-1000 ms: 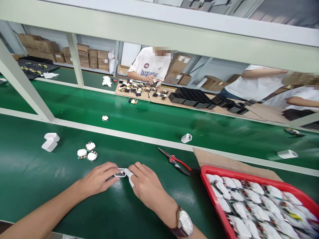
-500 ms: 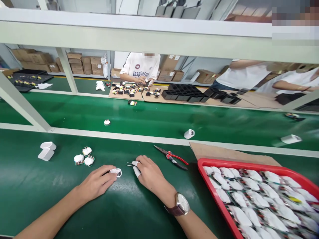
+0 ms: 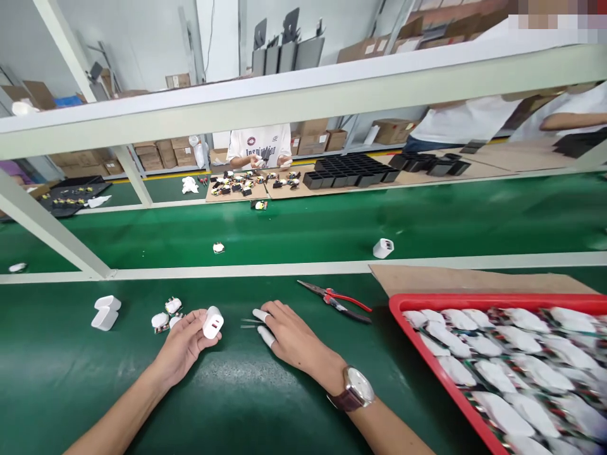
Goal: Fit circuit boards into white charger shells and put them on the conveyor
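Observation:
Between the fingertips of my left hand (image 3: 183, 351) is a white charger (image 3: 213, 323), its end face with slot-like ports turned toward me. My right hand (image 3: 298, 341), with white finger cots on two fingers, rests low over the green bench and pinches thin metal tweezers (image 3: 248, 323) that point left at the charger without touching it. Several white-topped circuit boards (image 3: 160, 320) lie behind my left hand, one partly covered by it. Farther left stand two white empty casings (image 3: 105, 313). Red-and-black long-nose pliers (image 3: 334, 300) lie beyond my right hand.
A red tray (image 3: 439, 373) full of white-wrapped circuit boards fills the right side, with cardboard (image 3: 474, 281) behind it. Across a rail runs a green belt carrying a white charger (image 3: 383, 248) and a small board (image 3: 218, 248). Co-workers sit beyond, near black trays (image 3: 351, 170).
My left hand has lifted and turned the charger, so its port face shows instead of lying low on the bench. My right hand keeps the tweezers in nearly the same place. The view has tilted.

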Motion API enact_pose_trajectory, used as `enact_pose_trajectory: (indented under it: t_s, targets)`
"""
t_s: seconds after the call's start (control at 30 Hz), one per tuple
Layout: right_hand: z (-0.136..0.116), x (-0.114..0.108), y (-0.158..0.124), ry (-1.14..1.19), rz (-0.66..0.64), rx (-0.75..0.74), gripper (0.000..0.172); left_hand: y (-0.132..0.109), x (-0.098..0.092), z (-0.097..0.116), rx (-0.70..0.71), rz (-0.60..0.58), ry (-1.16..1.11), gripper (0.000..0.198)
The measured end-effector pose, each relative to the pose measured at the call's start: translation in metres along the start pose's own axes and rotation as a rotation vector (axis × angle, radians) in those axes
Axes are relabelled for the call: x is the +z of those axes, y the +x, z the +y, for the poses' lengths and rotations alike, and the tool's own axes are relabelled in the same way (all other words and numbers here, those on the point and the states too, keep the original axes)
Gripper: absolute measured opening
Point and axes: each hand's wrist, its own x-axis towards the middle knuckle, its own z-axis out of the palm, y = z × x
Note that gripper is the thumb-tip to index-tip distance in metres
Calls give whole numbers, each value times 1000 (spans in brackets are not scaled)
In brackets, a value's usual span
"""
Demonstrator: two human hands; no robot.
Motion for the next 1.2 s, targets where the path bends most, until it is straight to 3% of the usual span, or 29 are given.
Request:
enact_pose_trajectory:
  t_s: [0.1, 0.2, 0.23, 0.33, 0.43, 0.57, 0.67, 0.77, 0.87, 0.93, 1.07, 1.13, 1.2]
  targets:
    - [18, 6, 1, -162, 32, 123, 21, 20, -9, 17, 154, 19, 302, 42]
    - [27, 7, 2, -239, 100, 173, 23, 63, -31, 53, 475, 210, 913, 39]
    - [28, 7, 2, -236, 131, 167, 25, 81, -40, 68, 515, 284, 1011, 36]
    - [27, 6, 1, -200, 216, 124, 30, 125, -70, 108, 544, 461, 1082, 32]
    - [27, 5, 8, -179, 240, 84, 32, 142, -93, 124, 539, 546, 1111, 41]
    - [45, 4, 44, -100, 200, 65, 33, 112, -113, 130, 605, 576, 1126, 61]
    - [67, 8, 88, 34, 127, 164, 44, 61, -130, 143, 695, 660, 1141, 64]
    - [87, 19, 138, 78, 98, 241, 57, 4, -149, 152, 695, 776, 1239, 53]
    - [95, 29, 180, 85, 112, 307, 57, -40, -170, 141, 633, 749, 1485, 50]
    - [91, 31, 198, 98, 124, 324, 46, -57, -183, 122, 587, 701, 1616, 54]
    - [58, 23, 194, 172, 114, 221, 24, -69, -193, 90, 638, 650, 1689, 63]
    - [34, 18, 171, 234, 67, 96, 19, -71, -181, 84, 702, 601, 1654, 58]
    - [9, 13, 137, 292, 12, -16, 16, -71, -156, 84, 745, 494, 1580, 44]
